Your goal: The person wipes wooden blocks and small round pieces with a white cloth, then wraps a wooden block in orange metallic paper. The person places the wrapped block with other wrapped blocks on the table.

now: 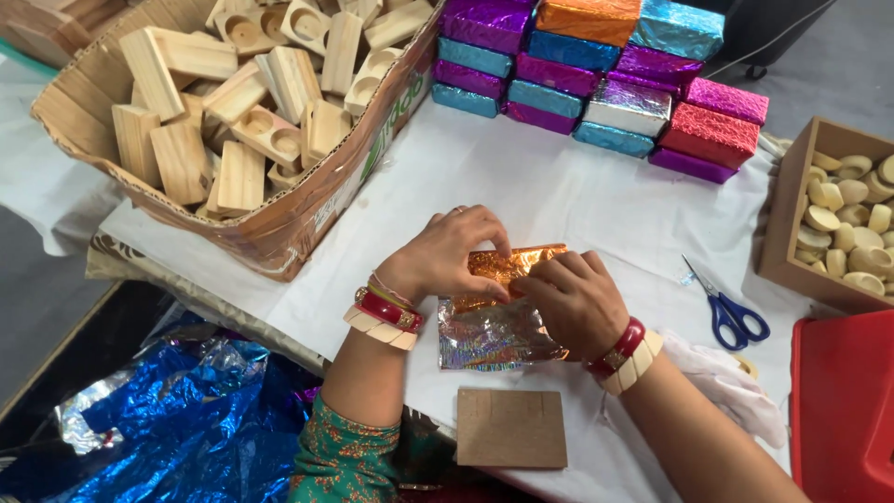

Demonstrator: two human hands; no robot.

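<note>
Orange foil (510, 264) wraps a block at table centre, silver underside (484, 335) spread nearer. Left hand (447, 253) pinches the foil's left edge w/ fingertips; right hand (577, 303) presses its fingers onto the right fold. Far left: cardboard box (307, 219) of wooden blocks (237, 102). Far: stacked foil-wrapped blocks (596, 79). Right: blue scissors (731, 312), wooden tray (778, 219) w/ round pieces (852, 219). Near: small board (510, 428).

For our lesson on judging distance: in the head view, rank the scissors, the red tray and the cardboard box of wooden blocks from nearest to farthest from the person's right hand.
From the right hand:
1. Scissors, just to its right.
2. Red tray, at the right edge.
3. Cardboard box of wooden blocks, far left, beyond the left hand.
</note>
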